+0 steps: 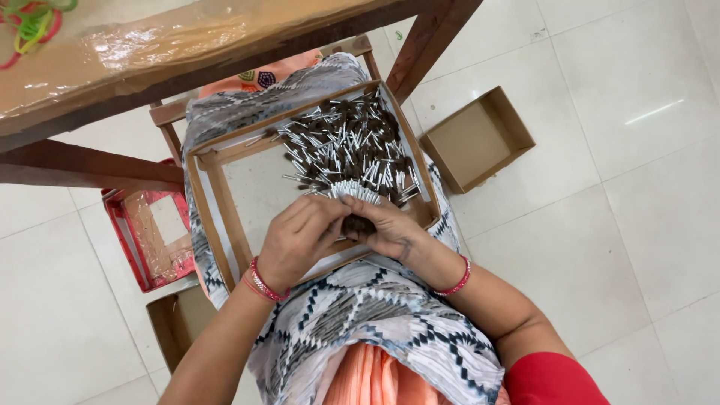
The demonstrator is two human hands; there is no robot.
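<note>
Sticks (352,196), thin and pale with dark tips, are gathered into a small bundle between the person's two hands, just above the near edge of a shallow wooden tray (204,180) resting on the lap. The left hand (298,238) curls its fingers closed around the bundle's near end, and the right hand (384,227) pinches it from the other side; the fingertips of both are tucked under, so exactly how many sticks they clasp is hard to tell. A loose heap of the same sticks (349,142) fills the tray's far right corner, too tangled to count. The tray's near rim is hidden behind the hands. Both wrists carry red bangles, and a patterned cloth (375,315) covers the lap.

A wooden table (150,45) under shiny plastic crosses the top, cut off by the frame. On the white tiled floor (645,195) an open cardboard box (478,139) lies to the right, a red tray (150,232) to the left, and another brown box (176,322) sits partly covered by the left arm.
</note>
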